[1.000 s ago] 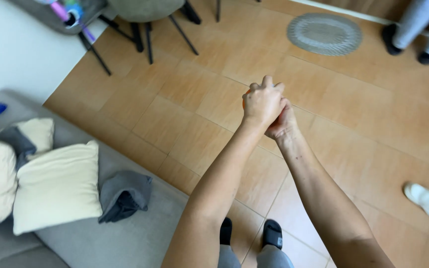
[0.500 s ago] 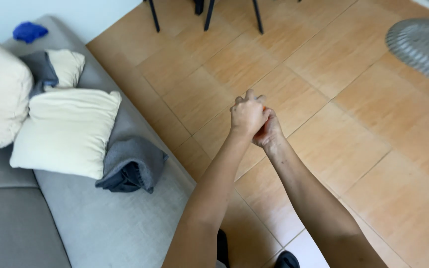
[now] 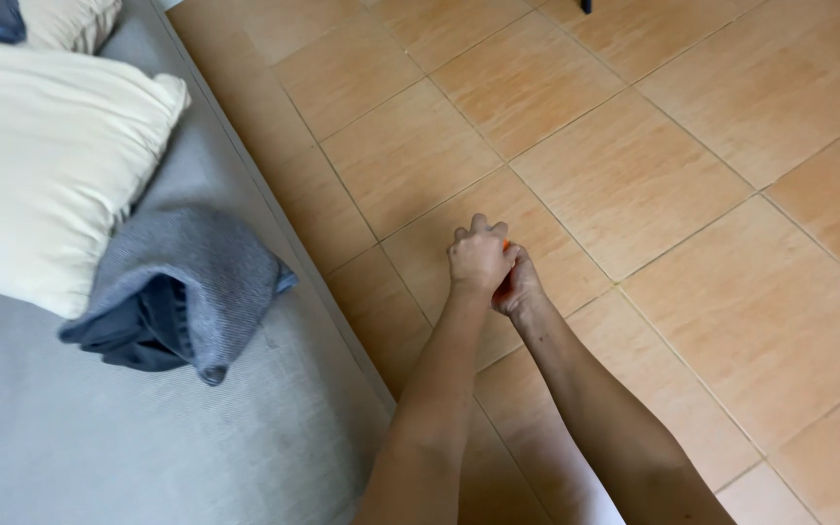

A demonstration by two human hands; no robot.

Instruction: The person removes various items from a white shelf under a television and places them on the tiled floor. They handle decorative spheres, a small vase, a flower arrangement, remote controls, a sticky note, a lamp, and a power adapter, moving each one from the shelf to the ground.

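My left hand (image 3: 478,258) and my right hand (image 3: 521,287) are clasped together over the tiled floor, both arms stretched out in front of me. A small orange object (image 3: 506,247) shows as a sliver between the fingers; most of it is hidden, so I cannot tell what it is. Both hands are closed around it. The hands hang above the floor a little to the right of the grey sofa's (image 3: 148,428) edge.
On the sofa lie a cream cushion (image 3: 41,165) and a folded grey blanket (image 3: 182,292) beside it. A second cushion (image 3: 75,19) peeks in at the top left. Tan floor tiles (image 3: 692,194) fill the right side.
The view has swung down and left toward the sofa; chairs, rug and the other person's feet have left the frame. My clasped hands stay together and sit lower in the picture.
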